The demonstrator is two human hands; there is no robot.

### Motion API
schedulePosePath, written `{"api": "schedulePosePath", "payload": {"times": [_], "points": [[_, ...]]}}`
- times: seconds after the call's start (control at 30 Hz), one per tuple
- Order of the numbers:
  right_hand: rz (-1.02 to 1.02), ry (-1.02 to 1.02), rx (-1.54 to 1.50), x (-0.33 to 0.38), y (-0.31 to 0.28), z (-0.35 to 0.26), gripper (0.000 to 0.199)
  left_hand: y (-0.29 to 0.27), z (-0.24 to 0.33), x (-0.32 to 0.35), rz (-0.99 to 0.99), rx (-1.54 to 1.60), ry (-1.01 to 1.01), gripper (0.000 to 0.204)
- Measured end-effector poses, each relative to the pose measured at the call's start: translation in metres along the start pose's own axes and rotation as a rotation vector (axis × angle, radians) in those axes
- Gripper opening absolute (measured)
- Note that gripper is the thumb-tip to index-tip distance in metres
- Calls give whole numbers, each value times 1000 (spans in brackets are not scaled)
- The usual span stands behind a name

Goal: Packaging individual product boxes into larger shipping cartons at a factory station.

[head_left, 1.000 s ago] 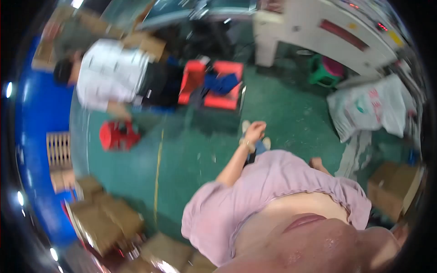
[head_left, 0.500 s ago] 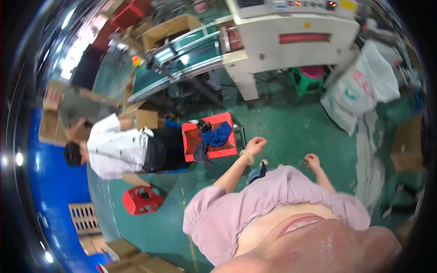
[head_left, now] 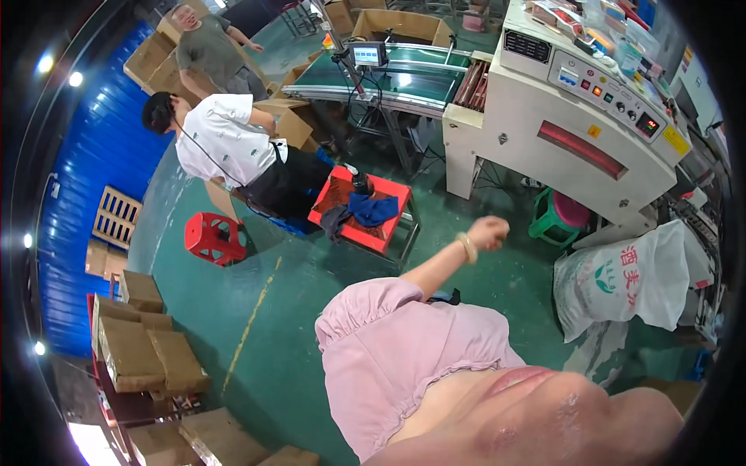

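My left hand (head_left: 489, 233), with a pale bracelet (head_left: 468, 248) at the wrist, is stretched forward over the floor. Its fingers are loosely curled and nothing shows in them. Nearest on its left stands a small table with a red top (head_left: 330, 203). A dark blue cloth (head_left: 374, 210), a grey cloth (head_left: 335, 220) and a black bottle (head_left: 360, 183) lie or stand on that top. Away to the hand's right is a green stool (head_left: 546, 227) with a pink seat, partly under the machine. My right hand is out of sight.
Ahead stands a large white machine (head_left: 513, 116) with a green conveyor (head_left: 423, 70). A full white sack (head_left: 598, 283) leans at the right. A person in a white shirt (head_left: 229, 140) and another in grey (head_left: 210, 54) are at left, near a red stool (head_left: 215, 239) and cardboard boxes (head_left: 128, 353).
The view has turned, bringing the machine and sack closer. My left hand has moved forward and right, its fingers more curled. The right hand has left the view.
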State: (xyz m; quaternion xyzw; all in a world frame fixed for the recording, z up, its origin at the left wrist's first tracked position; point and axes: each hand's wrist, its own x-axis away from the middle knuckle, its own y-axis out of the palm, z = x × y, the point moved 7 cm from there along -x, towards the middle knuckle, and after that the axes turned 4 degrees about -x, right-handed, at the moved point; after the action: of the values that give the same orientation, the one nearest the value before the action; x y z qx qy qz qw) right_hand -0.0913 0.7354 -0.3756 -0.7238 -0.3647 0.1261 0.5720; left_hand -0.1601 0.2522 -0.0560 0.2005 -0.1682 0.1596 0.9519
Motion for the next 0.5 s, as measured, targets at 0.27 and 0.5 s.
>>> {"api": "schedulePosePath", "payload": {"times": [0.27, 0.5], "points": [[-72, 110, 110, 28, -8, 114, 13, 11, 136, 26, 302, 1, 418, 24], [370, 849, -1422, -64, -160, 50, 9, -50, -92, 14, 285, 682, -469, 16]]}}
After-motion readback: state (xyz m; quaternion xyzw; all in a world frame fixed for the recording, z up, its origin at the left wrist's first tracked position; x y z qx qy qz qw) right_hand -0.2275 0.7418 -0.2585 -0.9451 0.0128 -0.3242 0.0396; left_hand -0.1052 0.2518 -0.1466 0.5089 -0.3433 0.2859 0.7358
